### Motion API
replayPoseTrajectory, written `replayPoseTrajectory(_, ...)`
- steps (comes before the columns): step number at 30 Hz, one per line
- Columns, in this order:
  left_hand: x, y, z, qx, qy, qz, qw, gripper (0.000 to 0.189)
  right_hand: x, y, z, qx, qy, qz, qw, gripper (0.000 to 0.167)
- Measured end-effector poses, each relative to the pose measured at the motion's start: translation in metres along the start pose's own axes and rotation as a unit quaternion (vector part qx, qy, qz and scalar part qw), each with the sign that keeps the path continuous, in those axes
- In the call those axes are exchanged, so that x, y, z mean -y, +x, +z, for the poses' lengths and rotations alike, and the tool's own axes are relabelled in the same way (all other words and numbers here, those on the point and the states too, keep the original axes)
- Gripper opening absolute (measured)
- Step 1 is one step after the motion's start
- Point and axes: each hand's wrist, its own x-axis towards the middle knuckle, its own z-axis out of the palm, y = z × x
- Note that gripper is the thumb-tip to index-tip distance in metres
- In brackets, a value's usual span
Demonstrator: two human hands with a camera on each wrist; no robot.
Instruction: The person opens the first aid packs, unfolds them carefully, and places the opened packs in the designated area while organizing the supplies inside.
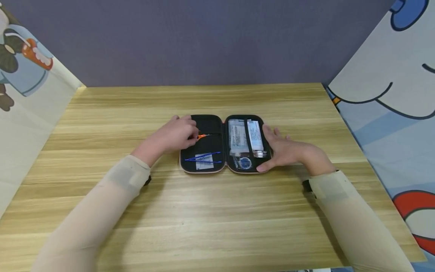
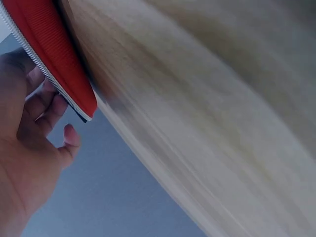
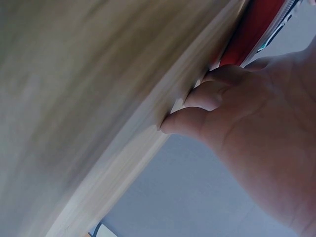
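On the table lies an unfolded zip case (image 1: 224,170), red outside and black inside. In its left half, my left hand (image 1: 178,134) pinches the orange-handled scissors (image 1: 202,136), its fingers hiding most of the handles. Blue plastic tweezers (image 1: 207,155) lie over a small white packet (image 1: 205,164) nearer to me. My right hand (image 1: 285,149) rests along the case's right edge with fingers spread, the thumb at the near corner. In the right wrist view, several fingers (image 3: 185,121) touch the tabletop beside the red shell (image 3: 254,32).
A strap holds clear packets (image 1: 238,136) and a white-and-blue packet (image 1: 255,135) in the case's right half. Below them sits a round blue item (image 1: 245,163). A grey-blue panel (image 1: 204,45) stands behind the wooden table (image 1: 210,215), with printed cloths at both sides.
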Motion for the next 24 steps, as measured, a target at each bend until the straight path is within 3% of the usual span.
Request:
replayPoseTrajectory(12,0.006,0.009,-0.003,-0.023,0.025,-0.02,0.9992,0.015,0.001,-0.001,-0.001,0.0,-0.003,0.003,1.0,0.156)
replayPoseTrajectory(18,0.005,0.014,-0.003,-0.006,0.006,-0.026,0.9996,0.025,0.002,-0.001,0.0,-0.001,-0.002,0.0,1.0,0.156)
replayPoseTrajectory(24,0.005,0.021,-0.001,0.006,0.034,0.002,0.9994,0.03,0.001,-0.002,0.0,-0.001,-0.002,-0.002,1.0,0.156)
